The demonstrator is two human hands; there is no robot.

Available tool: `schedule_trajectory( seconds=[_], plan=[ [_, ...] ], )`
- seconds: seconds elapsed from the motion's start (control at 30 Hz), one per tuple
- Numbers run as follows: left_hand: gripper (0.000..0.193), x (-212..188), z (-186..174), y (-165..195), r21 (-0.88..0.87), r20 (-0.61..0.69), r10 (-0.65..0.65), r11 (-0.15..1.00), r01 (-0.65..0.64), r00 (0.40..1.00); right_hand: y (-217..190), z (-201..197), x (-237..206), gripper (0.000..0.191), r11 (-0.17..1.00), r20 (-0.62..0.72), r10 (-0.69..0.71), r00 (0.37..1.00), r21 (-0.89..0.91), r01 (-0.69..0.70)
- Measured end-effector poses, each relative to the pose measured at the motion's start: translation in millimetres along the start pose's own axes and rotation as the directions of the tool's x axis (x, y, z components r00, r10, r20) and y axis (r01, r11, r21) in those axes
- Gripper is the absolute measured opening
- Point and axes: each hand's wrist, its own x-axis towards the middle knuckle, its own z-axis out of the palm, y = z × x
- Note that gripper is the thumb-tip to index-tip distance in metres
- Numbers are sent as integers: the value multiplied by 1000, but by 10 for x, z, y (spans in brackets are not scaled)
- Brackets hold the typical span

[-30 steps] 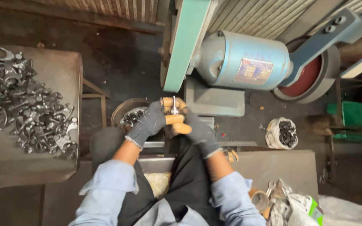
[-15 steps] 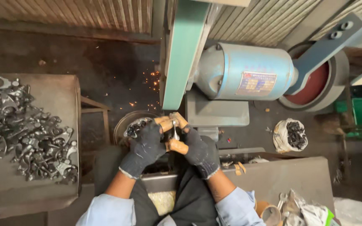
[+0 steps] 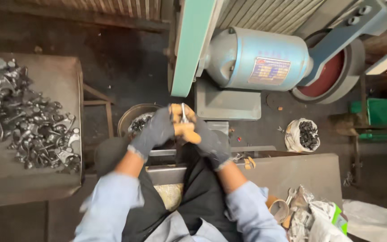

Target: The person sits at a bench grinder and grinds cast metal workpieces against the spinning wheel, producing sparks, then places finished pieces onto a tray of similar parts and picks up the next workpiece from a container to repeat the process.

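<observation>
Both of my hands wear dark grey gloves with tan fingertips. My left hand (image 3: 155,131) and my right hand (image 3: 210,142) are closed together on a small metal part (image 3: 184,113), held just below the lower end of the green sanding belt (image 3: 193,45). The part is mostly hidden by my fingers. Behind it sits the light blue motor (image 3: 258,60) of the belt grinder.
A table (image 3: 45,179) on my left carries a heap of grey metal parts (image 3: 23,121). A round bowl (image 3: 133,117) with more parts lies under my left hand. A white bag of dark pieces (image 3: 303,134) stands on the floor at right. A red wheel (image 3: 332,76) is beyond the motor.
The sparks seen beside the belt half a second ago are gone. My hands with the part have dropped slightly lower and away from the belt.
</observation>
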Motion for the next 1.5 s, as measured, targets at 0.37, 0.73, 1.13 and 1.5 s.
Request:
schedule_trajectory(
  seconds=[0.37,0.73,1.13,1.5],
  plan=[
    [28,511,-255,-577,-71,-87,-79,995,73,993,350,216,475,39,925,-346,377,859,190,-329],
    [53,16,75,-309,40,-209,-120,991,131,971,336,132,163,35,849,-108,308,945,479,-222],
    [23,150,-91,-642,-142,-165,-422,904,402,891,71,158,519,30,802,-283,561,778,419,-426],
    [31,391,273,-320,-421,-207,-10,904,-80,978,721,-408,664,40,743,-551,668,501,536,-400]
  ],
)
